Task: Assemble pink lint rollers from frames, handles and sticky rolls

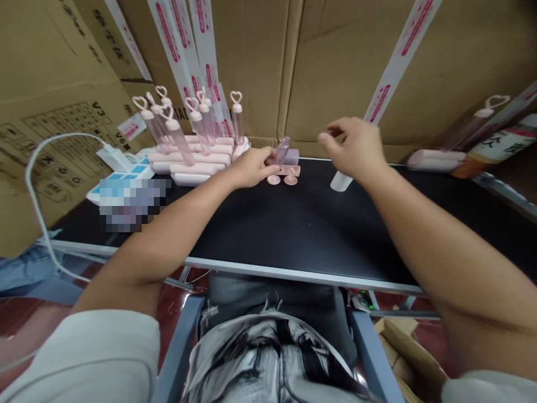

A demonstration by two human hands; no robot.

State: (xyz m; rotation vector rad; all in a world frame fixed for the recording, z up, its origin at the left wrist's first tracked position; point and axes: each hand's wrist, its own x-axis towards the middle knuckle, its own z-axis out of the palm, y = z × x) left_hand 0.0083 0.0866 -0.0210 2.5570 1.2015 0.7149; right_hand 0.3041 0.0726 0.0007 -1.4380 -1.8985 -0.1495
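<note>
Left hand (251, 167) — fingers pinching clear pink tube (281, 150) beside pink base (288, 170), far side of black surface (293, 224). Right hand (352, 146) — fingers curled, grip unclear, above white cylinder (340, 182).

Tabletop (293, 224) black, matt, smooth. Front rail (293, 272) bare metal, dull sheen. Boxes (335, 67) brown cardboard, matt, creased. Tape strips (394, 61) white, glossy. Racked tubes (237, 120) and held tube (281, 150) clear pink plastic, glossy. Bases (197, 168) pink plastic, smooth, satin. Cable (33, 168) white, smooth. Sleeve (84, 358) cloth, matt.
</note>
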